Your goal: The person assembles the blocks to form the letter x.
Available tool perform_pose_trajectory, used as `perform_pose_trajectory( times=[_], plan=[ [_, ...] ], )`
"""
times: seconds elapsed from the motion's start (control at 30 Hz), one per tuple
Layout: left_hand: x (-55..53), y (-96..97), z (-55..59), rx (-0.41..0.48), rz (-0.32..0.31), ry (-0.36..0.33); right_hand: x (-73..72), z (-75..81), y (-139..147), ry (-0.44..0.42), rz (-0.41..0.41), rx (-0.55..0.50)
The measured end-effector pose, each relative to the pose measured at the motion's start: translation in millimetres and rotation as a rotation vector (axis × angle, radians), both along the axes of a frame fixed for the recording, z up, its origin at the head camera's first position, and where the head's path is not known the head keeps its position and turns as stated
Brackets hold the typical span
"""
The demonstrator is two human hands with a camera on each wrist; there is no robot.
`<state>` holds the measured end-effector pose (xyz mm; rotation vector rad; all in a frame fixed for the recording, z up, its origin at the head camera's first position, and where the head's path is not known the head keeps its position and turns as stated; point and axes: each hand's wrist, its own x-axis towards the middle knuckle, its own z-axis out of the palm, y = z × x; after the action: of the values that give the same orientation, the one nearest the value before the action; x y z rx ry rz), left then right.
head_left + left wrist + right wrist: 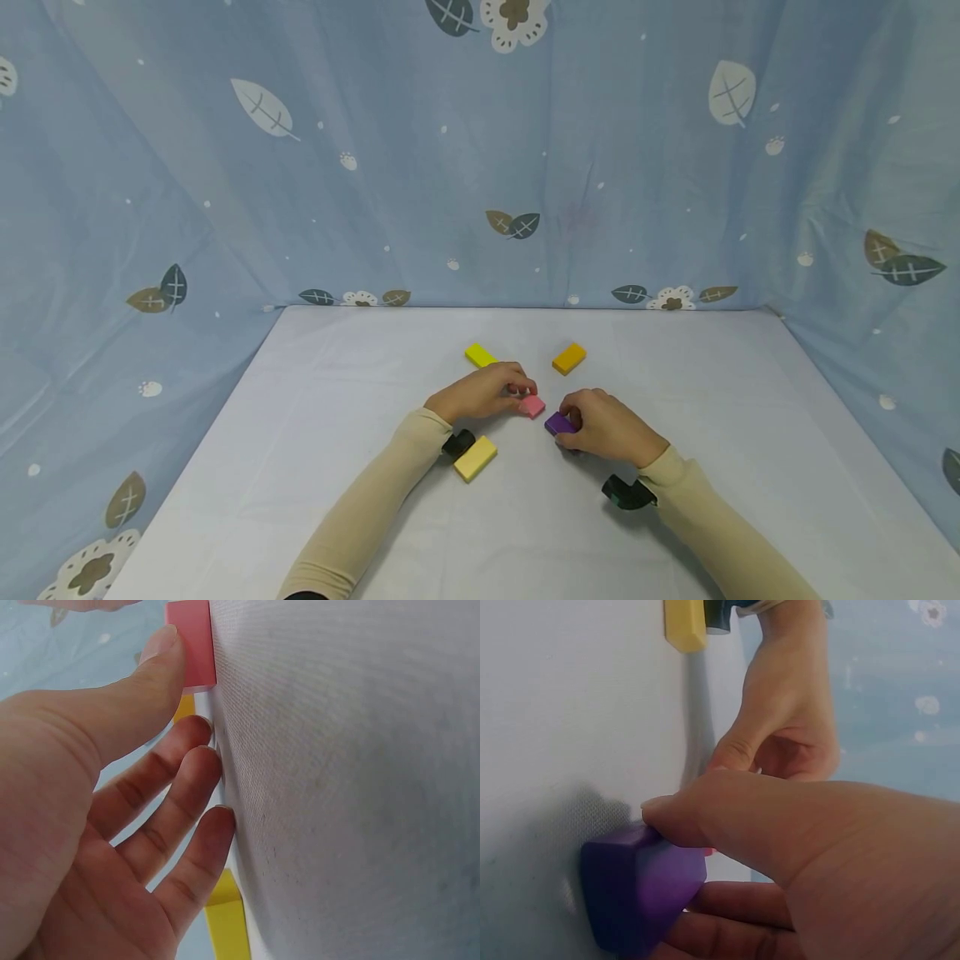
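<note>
Near the middle of the white table, my left hand (482, 393) pinches a pink block (532, 407) with the thumb on its side. The left wrist view shows the thumb against the pink block (198, 652) and the other fingertips near the cloth. To the right, my right hand (611, 427) grips a purple block (559, 423) between thumb and fingers. That purple block (641, 889) appears at or just above the cloth in the right wrist view. A small gap separates the two blocks.
A bright yellow block (479, 355) lies behind the left hand, partly covered by it. An orange block (569, 358) rests farther back on the right. Beside the left wrist lies a pale yellow block (476, 459). Blue patterned curtain (420, 167) surrounds the white tabletop (337, 367).
</note>
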<state>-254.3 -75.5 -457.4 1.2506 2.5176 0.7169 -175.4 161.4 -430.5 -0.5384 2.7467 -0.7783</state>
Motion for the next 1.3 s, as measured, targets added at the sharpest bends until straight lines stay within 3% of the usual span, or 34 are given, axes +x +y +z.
perform_pose_trajectory(
  times=[0.3, 1.3],
  plan=[
    [1.1, 0.6, 1.6, -0.016, 0.02, -0.009, -1.7, 2.2, -2.2, -0.017, -0.009, 0.012],
    [2.0, -0.3, 1.4, -0.003, -0.001, 0.001, -5.7, -0.8, -6.0, -0.012, -0.007, 0.024]
  ],
)
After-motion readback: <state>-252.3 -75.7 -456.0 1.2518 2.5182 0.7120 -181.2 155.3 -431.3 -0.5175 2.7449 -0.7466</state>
